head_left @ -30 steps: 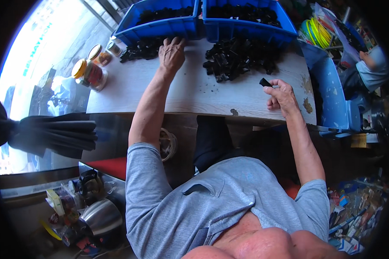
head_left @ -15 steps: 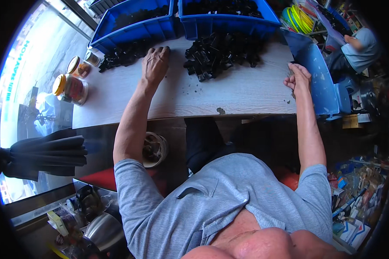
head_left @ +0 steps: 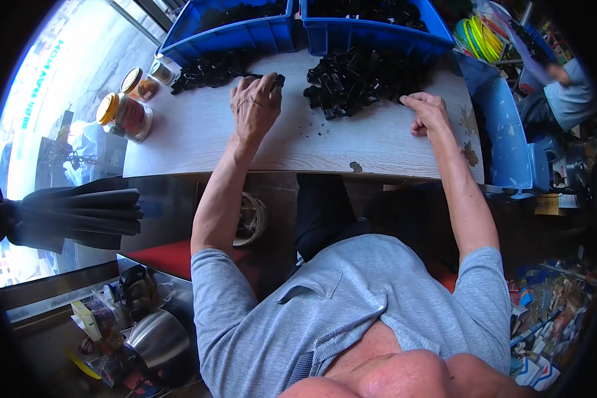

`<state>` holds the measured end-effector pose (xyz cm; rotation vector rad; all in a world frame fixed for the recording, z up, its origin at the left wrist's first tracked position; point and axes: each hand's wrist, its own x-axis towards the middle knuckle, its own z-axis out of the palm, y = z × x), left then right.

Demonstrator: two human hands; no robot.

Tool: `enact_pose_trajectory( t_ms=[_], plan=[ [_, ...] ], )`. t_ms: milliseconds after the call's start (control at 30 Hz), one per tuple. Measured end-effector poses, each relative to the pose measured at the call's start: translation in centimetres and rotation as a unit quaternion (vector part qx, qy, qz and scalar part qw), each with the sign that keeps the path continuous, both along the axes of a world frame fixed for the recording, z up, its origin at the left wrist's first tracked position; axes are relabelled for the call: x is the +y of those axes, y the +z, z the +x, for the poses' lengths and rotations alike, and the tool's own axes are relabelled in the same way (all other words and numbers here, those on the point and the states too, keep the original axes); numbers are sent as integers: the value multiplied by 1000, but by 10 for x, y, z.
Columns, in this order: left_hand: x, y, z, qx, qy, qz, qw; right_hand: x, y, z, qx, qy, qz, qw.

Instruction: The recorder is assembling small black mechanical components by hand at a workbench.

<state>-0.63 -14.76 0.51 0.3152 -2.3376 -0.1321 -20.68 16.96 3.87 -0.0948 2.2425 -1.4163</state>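
My left hand (head_left: 255, 109) is over the table, its fingers closed on a small black plastic part (head_left: 279, 80) that shows past the fingertips. It is between two piles of similar parts: the smaller pile (head_left: 209, 70) on the left and the larger pile (head_left: 351, 83) on the right. At the larger pile's lower right edge is my right hand (head_left: 430, 115). Its upper fingers stretch toward the parts, apart from the curled digits below; nothing shows between them.
Two blue bins (head_left: 229, 38) (head_left: 378, 36) of black parts line the far edge of the pale table (head_left: 298, 156). Jars (head_left: 127, 119) stand at the left. A lighter blue bin (head_left: 507, 136) flanks the right side. A person (head_left: 569, 96) is at far right.
My right hand has moved left from the table's right edge to the larger pile. My left hand has drawn slightly away from the smaller pile, and a black part now shows in it.
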Motion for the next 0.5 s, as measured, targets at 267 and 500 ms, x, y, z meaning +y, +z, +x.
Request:
enact_pose_trajectory(
  t_ms=[267, 500],
  plan=[
    [46, -4, 49, 26, -19, 154, 988, 4, 1, 12, -21, 5, -43, 999],
    [96, -17, 59, 91, -65, 431, 896, 18, 11, 33, -39, 50, -44, 997]
  ],
)
